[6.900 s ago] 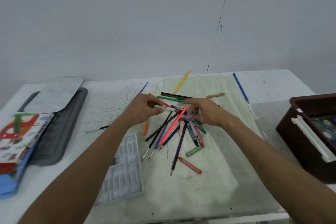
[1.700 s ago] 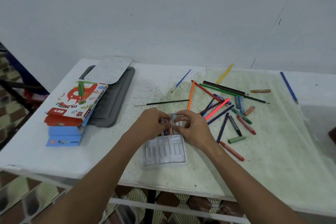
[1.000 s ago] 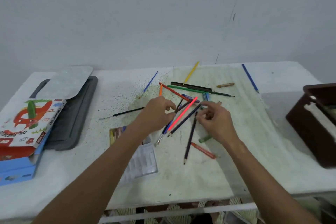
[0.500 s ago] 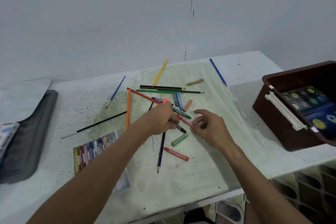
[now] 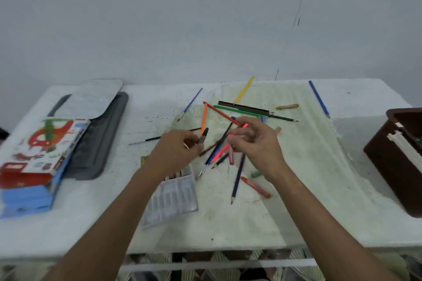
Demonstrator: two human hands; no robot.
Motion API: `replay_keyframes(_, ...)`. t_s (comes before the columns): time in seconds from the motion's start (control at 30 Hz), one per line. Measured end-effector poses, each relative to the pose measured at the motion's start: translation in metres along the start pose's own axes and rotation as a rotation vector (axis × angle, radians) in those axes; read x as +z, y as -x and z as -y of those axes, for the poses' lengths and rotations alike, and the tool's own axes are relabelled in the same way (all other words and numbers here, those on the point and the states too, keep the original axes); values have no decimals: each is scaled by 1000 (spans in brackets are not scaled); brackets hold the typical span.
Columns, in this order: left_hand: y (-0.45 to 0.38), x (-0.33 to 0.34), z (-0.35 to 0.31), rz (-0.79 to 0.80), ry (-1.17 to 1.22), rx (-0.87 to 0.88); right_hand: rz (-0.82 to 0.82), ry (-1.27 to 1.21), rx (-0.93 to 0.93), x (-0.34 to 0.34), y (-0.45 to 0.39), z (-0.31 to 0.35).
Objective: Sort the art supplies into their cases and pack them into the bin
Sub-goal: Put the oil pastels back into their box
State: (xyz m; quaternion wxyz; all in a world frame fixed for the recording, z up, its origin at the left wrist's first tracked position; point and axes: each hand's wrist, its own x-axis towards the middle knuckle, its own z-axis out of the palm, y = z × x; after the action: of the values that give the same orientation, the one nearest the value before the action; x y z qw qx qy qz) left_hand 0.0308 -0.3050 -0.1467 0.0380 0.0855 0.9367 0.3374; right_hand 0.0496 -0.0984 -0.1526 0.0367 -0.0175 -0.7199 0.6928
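My left hand (image 5: 175, 153) grips a black crayon (image 5: 204, 135) that sticks up from its fingers, just left of the pile of coloured pencils (image 5: 217, 153). To the right of that pile my right hand (image 5: 258, 143) pinches a pink crayon (image 5: 231, 157) by its upper end. A clear plastic crayon tray (image 5: 175, 198) lies under my left forearm; its filled upper end is mostly hidden. A red crayon (image 5: 255, 187) and a green crayon (image 5: 256, 174) lie below my right hand. The brown bin (image 5: 397, 162) stands at the table's right edge.
The oil pastel box (image 5: 43, 143) rests on a blue box (image 5: 25, 203) at the left, beside an open grey case (image 5: 98, 139). Further back lie a yellow pencil (image 5: 244, 90), a blue pencil (image 5: 318, 98), a blue brush (image 5: 190, 104) and a tan crayon (image 5: 287, 106).
My left hand has lifted the black crayon from the pile and moved left. The right hand has picked up the pink crayon. The view has swung back left.
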Motion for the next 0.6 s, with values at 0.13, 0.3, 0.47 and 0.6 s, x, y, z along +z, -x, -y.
replay_keyframes(0.13,51,-24,44,-85,-3,-194,142,97,20,55,0,-11)
replay_keyframes(0.3,106,-33,79,-102,88,-376,157,296,6,88,4,-29)
replay_keyframes(0.47,134,-33,84,-46,178,-422,115,389,-40,105,0,-32)
replay_keyframes(0.6,139,-31,83,-49,205,-414,84,468,-75,109,-4,-33)
